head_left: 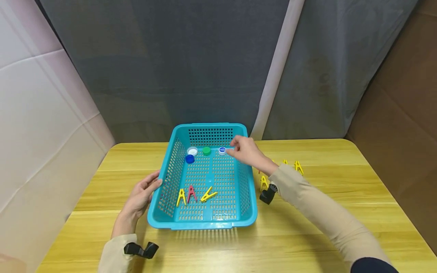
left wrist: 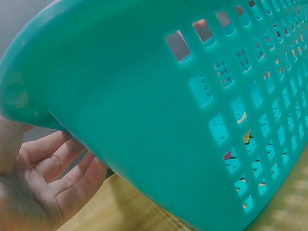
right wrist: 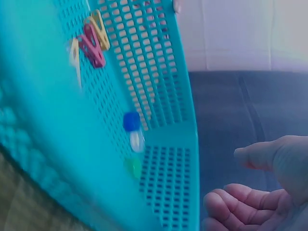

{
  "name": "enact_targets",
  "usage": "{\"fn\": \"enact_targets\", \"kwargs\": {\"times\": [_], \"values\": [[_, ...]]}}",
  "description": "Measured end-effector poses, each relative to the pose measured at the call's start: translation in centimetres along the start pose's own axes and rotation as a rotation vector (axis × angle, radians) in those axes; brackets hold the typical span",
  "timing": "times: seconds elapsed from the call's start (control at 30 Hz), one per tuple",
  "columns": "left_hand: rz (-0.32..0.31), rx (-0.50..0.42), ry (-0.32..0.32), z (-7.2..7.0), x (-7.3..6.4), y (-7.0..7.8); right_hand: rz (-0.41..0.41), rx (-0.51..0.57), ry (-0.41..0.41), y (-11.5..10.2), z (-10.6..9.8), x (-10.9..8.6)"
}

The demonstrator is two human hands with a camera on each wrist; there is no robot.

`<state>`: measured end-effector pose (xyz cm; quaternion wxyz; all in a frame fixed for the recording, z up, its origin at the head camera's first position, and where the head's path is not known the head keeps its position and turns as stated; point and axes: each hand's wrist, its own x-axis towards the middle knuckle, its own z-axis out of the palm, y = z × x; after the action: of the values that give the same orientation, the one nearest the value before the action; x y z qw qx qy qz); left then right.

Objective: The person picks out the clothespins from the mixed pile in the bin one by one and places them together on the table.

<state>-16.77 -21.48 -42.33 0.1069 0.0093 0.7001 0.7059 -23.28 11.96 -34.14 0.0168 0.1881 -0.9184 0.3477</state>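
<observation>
A turquoise plastic basket [head_left: 208, 225] stands on the table. My left hand [head_left: 139, 197] grips its left rim, the thumb at the edge and the fingers [left wrist: 79, 178] along the outer wall. Over the back right of the basket reaches my right hand [head_left: 248, 151], thumb and fingers apart with nothing between them in the right wrist view. Close to its fingertips lies a blue-and-white bottle cap [head_left: 222, 151]. A green cap [head_left: 206, 151], a white cap [head_left: 192, 151] and a blue cap [head_left: 190, 159] are farther left. Nearer the front lie a red clothespin [head_left: 192, 193] and two yellow clothespins [head_left: 181, 197].
Several more clothespins [head_left: 298, 167] lie on the wooden table [head_left: 327, 204] right of the basket, some partly hidden by my right arm. A grey curtain [head_left: 170, 76] hangs behind the table. Light fabric walls the left side, brown the right.
</observation>
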Motion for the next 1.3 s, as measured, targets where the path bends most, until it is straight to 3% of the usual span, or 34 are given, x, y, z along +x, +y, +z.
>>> {"fn": "enact_targets", "kwargs": {"times": [0.1,0.37,0.73,1.1,1.3], "values": [[0.000,0.000,0.003,0.0,0.0,-0.1,-0.066,0.032,-0.048,-0.4,1.0,0.7],[-0.005,0.004,0.005,0.0,0.1,-0.1,-0.185,0.133,-0.270,-1.2,3.5,2.4],[-0.003,0.009,0.011,-0.1,0.1,-0.3,-0.155,0.239,-0.541,-1.6,6.5,4.1],[0.003,0.004,0.006,0.0,0.1,-0.2,-0.112,0.207,-0.692,-1.1,9.3,4.7],[0.005,0.002,0.008,0.0,0.1,-0.2,-0.124,0.095,-0.813,-0.9,10.4,4.4]]}}
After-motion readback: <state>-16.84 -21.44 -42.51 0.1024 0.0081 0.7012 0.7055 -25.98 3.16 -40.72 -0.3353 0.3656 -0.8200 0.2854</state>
